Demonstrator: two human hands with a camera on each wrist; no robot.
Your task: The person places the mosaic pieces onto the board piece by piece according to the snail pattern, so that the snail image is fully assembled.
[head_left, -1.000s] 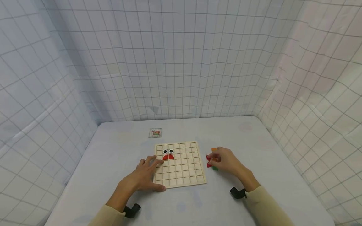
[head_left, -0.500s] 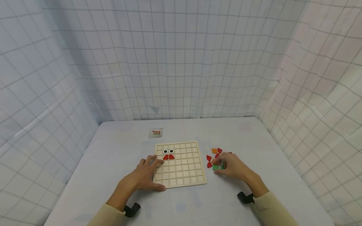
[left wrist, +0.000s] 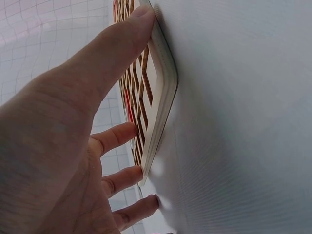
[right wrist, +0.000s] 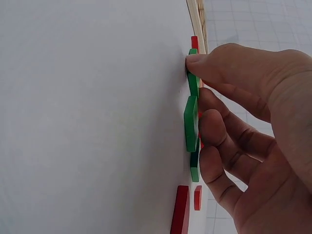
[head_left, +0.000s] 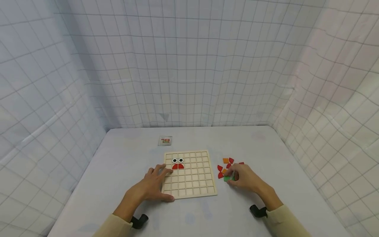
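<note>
A pale wooden grid board [head_left: 195, 177] lies flat on the table. Two round eye tiles [head_left: 178, 160] sit in its upper left cells, with two red curved tiles [head_left: 178, 167] directly below. My left hand [head_left: 154, 186] rests at the board's left side, fingers spread and thumb on the near edge. Right of the board, my right hand [head_left: 244, 177] pinches a green tile [right wrist: 193, 80] among loose pieces, its thumb on the near edge. Another green tile [right wrist: 191, 124] lies beside it under the curled fingers. The hand partly hides the pile.
Several red pieces [head_left: 220, 175] and an orange square [head_left: 226, 160] lie around the right hand. Behind the board is a small picture card [head_left: 164, 140]. White grid-patterned cloth [head_left: 189, 65] walls in the table [head_left: 189, 217] at the back and sides.
My right hand has shifted right and slightly nearer, from the red pieces to the green tile, uncovering orange and red pieces. My left hand stays on the board.
</note>
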